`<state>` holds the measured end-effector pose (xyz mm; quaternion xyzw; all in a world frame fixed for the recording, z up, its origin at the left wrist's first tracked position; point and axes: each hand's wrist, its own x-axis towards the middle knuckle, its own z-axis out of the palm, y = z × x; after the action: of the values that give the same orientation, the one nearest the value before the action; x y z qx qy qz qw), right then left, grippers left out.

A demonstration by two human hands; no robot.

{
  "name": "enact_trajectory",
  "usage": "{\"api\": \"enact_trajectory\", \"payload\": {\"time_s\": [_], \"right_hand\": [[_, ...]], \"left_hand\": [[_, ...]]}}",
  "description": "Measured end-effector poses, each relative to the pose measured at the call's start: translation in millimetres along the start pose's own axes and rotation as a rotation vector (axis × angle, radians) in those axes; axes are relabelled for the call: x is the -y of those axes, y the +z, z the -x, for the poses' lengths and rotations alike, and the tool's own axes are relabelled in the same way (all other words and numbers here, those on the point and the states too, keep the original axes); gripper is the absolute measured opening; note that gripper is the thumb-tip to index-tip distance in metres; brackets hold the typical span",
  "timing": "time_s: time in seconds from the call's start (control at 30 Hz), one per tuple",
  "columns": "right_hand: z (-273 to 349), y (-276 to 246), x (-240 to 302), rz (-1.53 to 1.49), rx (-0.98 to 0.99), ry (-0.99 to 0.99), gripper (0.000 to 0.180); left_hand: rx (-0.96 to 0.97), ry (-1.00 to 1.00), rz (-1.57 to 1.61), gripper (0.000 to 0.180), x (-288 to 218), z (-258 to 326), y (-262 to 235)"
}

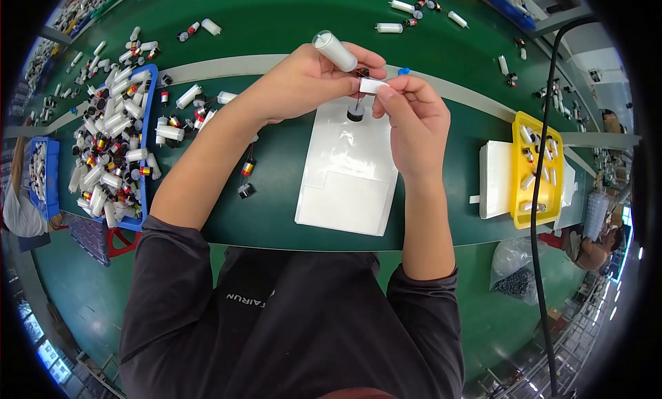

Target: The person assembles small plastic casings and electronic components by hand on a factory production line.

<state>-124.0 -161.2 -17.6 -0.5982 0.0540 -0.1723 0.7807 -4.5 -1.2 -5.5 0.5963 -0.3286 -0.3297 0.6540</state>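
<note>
White cylinder (336,51), clear-capped, gripped in the left hand (303,82) above a green table (289,16), tilted up and away so its lower end faces the right hand (410,113). Right fingers (389,92) pinch a small white label (372,86) against that end; a black disc part (356,113) hangs just below. Both forearms converge over a white bag (348,168). Left: 1 blue tray (146,123) of like cylinders; right: 1 yellow tray (518,164).

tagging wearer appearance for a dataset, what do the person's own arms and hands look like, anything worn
Both hands, left hand and right hand, are bare: no gloves, and no rings or watch that show. Both forearms are bare too; the dark charcoal long sleeves are pushed up to about the elbows.
</note>
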Motion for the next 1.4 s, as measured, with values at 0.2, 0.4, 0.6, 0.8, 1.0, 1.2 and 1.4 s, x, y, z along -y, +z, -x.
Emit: {"api": "enact_trajectory", "payload": {"time_s": [0.2,0.4,0.6,0.8,1.0,1.2,1.4], "right_hand": [[-3.6,3.2,-2.4,0.050,-0.040,0.037,0.012],[-1.1,7.3,-7.0,0.146,-0.105,-0.002,0.012],[-0.1,7.7,-3.3,0.212,-0.121,-0.075,0.012],[3.0,14.2,0.3,0.277,-0.135,-0.150,0.011],[-1.2,4.9,-4.3,0.108,-0.152,-0.206,0.020],[-9.8,-14.4,-8.2,-0.362,0.114,0.342,0.017],[30.2,-7.6,24.6,0.295,-0.016,-0.003,0.019]], "left_hand": [[-0.046,-0.001,-0.129,0.033,0.2,1.5,6.0],[-0.014,0.134,-0.292,0.036,0.3,4.7,3.6],[0.065,0.177,-0.246,0.040,-0.5,4.6,-0.8],[0.038,0.177,-0.056,0.038,6.3,4.8,-1.4],[0.036,0.130,0.033,0.036,6.6,7.6,5.4],[0.099,0.134,0.072,0.043,4.2,5.5,11.0],[-0.206,0.299,-0.425,0.032,-7.7,-7.7,-66.7]]}}
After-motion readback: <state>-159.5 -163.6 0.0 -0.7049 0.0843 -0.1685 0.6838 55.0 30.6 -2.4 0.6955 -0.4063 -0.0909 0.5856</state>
